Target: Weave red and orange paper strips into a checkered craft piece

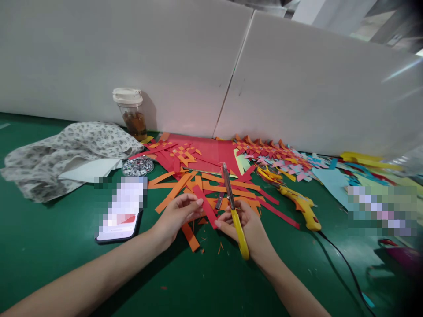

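Observation:
Between my two hands a short red paper strip (205, 206) is held at a slant. My left hand (180, 213) pinches its left side with thumb and fingers. The thumb and fingertips of my right hand (243, 226) grip its lower end. That same hand also carries yellow-handled scissors (239, 233), their closed blades pointing up and away. Beneath and beyond the hands lie loose orange paper strips (175, 196) and a dark metal clip (219, 200). Small orange scraps lie on the table just below the strip.
A phone (122, 211) lies to the left, near a patterned cloth (66, 154) and a lidded cup (132, 114). To the right is a yellow glue gun (302, 207) with a black cord. Woven paper pieces (264, 147) and red sheets (205, 152) lie along the white partition (132, 53).

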Motion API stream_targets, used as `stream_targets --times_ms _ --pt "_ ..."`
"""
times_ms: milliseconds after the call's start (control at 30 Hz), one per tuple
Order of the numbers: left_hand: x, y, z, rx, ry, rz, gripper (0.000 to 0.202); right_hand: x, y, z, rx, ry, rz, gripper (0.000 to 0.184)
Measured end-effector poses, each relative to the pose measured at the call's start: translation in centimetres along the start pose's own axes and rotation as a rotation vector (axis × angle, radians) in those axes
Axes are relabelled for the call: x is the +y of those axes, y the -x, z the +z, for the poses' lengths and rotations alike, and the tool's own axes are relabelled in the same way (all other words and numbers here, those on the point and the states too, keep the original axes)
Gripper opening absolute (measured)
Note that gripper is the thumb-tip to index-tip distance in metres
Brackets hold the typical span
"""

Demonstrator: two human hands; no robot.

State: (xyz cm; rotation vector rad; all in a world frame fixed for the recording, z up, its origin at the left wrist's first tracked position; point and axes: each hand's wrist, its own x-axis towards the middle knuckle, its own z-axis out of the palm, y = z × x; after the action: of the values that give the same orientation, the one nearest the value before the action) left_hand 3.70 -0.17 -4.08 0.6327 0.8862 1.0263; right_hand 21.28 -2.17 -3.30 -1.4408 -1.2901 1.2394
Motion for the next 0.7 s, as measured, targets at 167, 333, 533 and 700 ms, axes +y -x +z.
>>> stream_targets --times_ms 167,333,533,700 --pt "-0.10 -0.01 -0.09 -0.003 0.001 0.005 0.020 -0.07 -0.06 0.08 0.008 -0.012 -0.005 0.044" --pt "0.02 -0.05 -0.04 0.003 0.023 -0.003 0.019 -0.48 0.08 0.19 0.007 -0.009 0.003 0.045" --pt "0.13 0.01 0.14 0.024 0.057 0.002 0.018 -0.10 0.02 0.08 -0.004 0.006 -0.021 0.045" --pt "-0.06 -0.01 0.04 0.021 0.055 0.027 0.017 -0.11 -0.02 -0.12 -0.020 -0.007 0.005 0.047"
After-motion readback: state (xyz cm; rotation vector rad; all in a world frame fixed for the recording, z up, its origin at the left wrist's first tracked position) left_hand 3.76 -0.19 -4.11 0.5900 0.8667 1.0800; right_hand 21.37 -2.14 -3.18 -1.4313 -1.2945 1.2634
